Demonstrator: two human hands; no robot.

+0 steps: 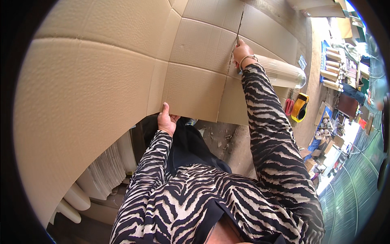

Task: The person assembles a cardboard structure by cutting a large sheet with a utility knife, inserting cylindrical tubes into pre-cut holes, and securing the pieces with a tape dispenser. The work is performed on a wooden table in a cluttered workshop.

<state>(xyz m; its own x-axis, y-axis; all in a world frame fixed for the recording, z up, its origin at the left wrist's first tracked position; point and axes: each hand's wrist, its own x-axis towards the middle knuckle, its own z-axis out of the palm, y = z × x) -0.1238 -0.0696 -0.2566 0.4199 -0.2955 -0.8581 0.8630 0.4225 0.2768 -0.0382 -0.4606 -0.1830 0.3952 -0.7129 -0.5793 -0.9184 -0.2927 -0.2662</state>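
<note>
A large brown cardboard sheet [195,89], creased into panels, spreads before me and to the left. My left hand [167,123] grips its near edge, thumb on top and fingers curled underneath. Farther off to the right, my right hand [242,53] is closed around a slim, knife-like tool [238,40], mostly hidden by my fingers. It rests at a dark, ragged slit [240,22] in the cardboard. From there a line runs down to the near edge. Just right of that hand lies a clear-wrapped roll [280,71] on the cardboard.
A yellow tape dispenser [300,107] and red-handled scissors [289,107] lie to the right. Stacked cardboard sheets [105,168] stand below the large sheet at the left. Cluttered shelves [333,69] and green sheeting [349,203] fill the far right. Scraps litter the floor [219,136].
</note>
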